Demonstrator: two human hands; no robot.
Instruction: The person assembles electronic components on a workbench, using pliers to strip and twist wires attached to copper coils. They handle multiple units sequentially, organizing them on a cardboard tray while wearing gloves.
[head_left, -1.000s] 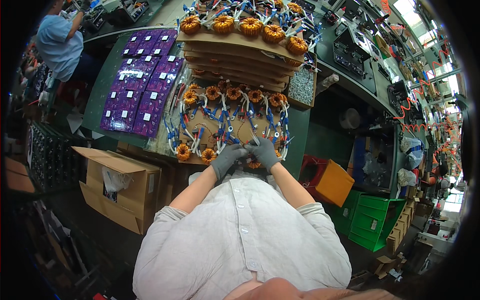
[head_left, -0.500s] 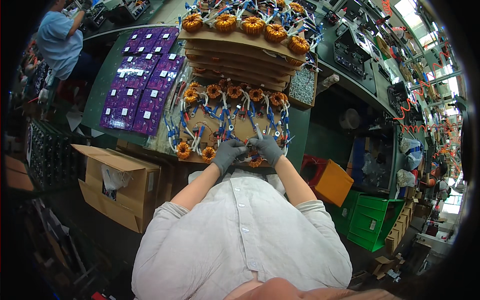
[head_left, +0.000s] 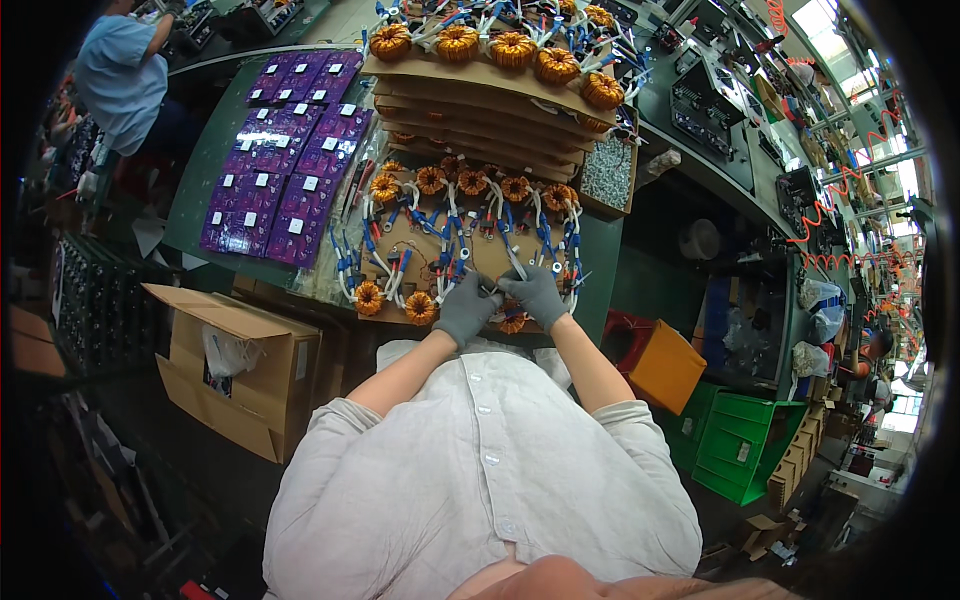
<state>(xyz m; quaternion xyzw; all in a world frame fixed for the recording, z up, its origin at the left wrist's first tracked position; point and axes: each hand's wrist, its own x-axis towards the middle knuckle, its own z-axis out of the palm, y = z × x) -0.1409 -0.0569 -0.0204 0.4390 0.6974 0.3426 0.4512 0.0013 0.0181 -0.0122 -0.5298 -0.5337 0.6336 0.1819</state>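
Both of my hands wear grey gloves and meet over the near edge of a cardboard sheet (head_left: 400,240) laid with copper-wound toroid coils and blue, white and red leads. My left hand (head_left: 466,310) is closed in a pinch, its fingertips almost against the right hand's; whatever they grip is too small to make out. A slim, pale, pointed tool (head_left: 516,264) sticks up from my right hand (head_left: 537,297), which is closed around it. Just below the hands lies one toroid coil (head_left: 512,322), partly covered. Two more coils, including this orange one (head_left: 419,307), sit left of my left hand.
Behind the sheet rises a stack of cardboard layers (head_left: 480,125) topped with more coils. Purple circuit boards (head_left: 245,205) cover the table's left side. A tray of small metal parts (head_left: 606,172) stands right. An open carton (head_left: 240,380) and a green crate (head_left: 740,445) flank me. A person (head_left: 120,75) works far left.
My left hand has shifted slightly right and nearer to me, with its fingers turned more upward. My right hand stays nearly in place, still holding the slim tool.
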